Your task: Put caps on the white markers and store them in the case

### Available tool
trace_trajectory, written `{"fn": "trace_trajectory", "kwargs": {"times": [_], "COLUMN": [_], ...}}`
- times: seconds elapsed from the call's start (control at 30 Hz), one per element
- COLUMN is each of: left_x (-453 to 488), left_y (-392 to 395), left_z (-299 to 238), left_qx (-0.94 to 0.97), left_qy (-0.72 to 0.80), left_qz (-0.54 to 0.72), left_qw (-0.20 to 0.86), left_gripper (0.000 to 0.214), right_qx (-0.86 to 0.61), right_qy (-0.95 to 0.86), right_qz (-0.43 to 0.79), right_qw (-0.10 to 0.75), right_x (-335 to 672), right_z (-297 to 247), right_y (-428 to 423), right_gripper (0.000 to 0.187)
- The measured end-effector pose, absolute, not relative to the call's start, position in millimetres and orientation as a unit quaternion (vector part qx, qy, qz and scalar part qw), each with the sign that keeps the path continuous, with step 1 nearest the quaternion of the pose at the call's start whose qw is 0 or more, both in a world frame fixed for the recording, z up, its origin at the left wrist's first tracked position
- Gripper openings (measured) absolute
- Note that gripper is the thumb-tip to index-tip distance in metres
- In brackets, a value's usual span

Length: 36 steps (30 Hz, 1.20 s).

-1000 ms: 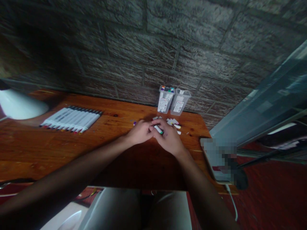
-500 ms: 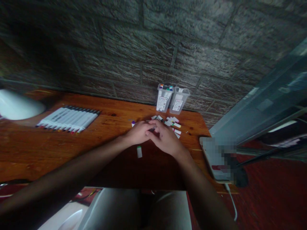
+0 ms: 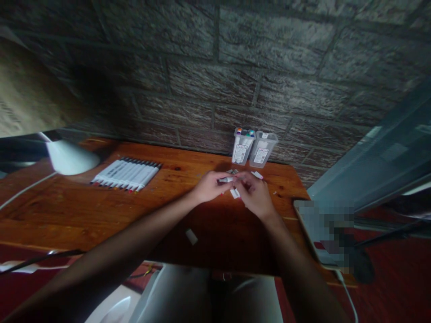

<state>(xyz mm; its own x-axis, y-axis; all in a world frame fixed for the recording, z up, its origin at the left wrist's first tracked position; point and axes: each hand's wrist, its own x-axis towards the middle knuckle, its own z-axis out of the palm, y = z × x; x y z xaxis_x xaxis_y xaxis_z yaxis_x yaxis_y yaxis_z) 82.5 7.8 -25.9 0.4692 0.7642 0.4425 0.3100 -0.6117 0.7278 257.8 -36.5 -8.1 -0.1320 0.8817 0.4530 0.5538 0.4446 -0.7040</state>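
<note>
My left hand is closed around a small white piece that looks like a marker cap; its far end disappears between the fingers. My right hand pinches at that same piece from the other side, fingertips touching or nearly touching those of the left. Under and behind the hands lie several loose white caps, partly covered. Another white cap rests alone on the wooden table, nearer to me.
Two clear plastic boxes stand by the brick wall, the left one containing markers. A row of white markers lies at left, beside a lamp. A pixelated flat device with a cable sits at the right edge.
My hands have drawn slightly apart, and the white piece now shows between them. The lone cap lies closer to me and turned. My view has shifted left.
</note>
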Motion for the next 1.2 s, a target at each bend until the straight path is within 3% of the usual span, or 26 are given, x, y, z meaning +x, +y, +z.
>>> {"fn": "trace_trajectory", "kwargs": {"times": [0.23, 0.37, 0.53, 0.77, 0.83, 0.93, 1.0, 1.2], "left_x": [83, 85, 84, 84, 83, 76, 70, 65], "left_y": [11, 11, 9, 2, -1, -7, -12, -18], "left_z": [-31, -28, -22, -13, -6, 12, 24, 37], "left_qx": [0.754, 0.704, 0.685, 0.63, 0.58, 0.444, 0.379, 0.321], "left_qy": [0.303, 0.301, 0.305, 0.277, 0.214, 0.094, 0.049, 0.029], "left_qz": [0.422, 0.46, 0.47, 0.463, 0.457, 0.412, 0.375, 0.334], "left_qw": [0.402, 0.449, 0.466, 0.559, 0.64, 0.79, 0.845, 0.886], "left_gripper": [0.034, 0.036, 0.027, 0.031, 0.049, 0.087, 0.101, 0.08], "right_qx": [-0.483, -0.491, -0.495, -0.484, -0.48, -0.478, -0.486, -0.509], "right_qy": [-0.749, -0.727, -0.73, -0.745, -0.728, -0.642, -0.573, -0.511], "right_qz": [0.179, 0.177, 0.19, 0.198, 0.224, 0.299, 0.322, 0.297], "right_qw": [0.415, 0.447, 0.432, 0.414, 0.435, 0.52, 0.576, 0.626], "right_x": [261, 261, 259, 253, 253, 255, 258, 260], "right_z": [-8, -7, -8, -11, -9, -5, -2, 1], "right_y": [-35, -35, -34, -35, -36, -36, -36, -35], "right_gripper": [0.031, 0.034, 0.031, 0.019, 0.018, 0.024, 0.029, 0.04]}}
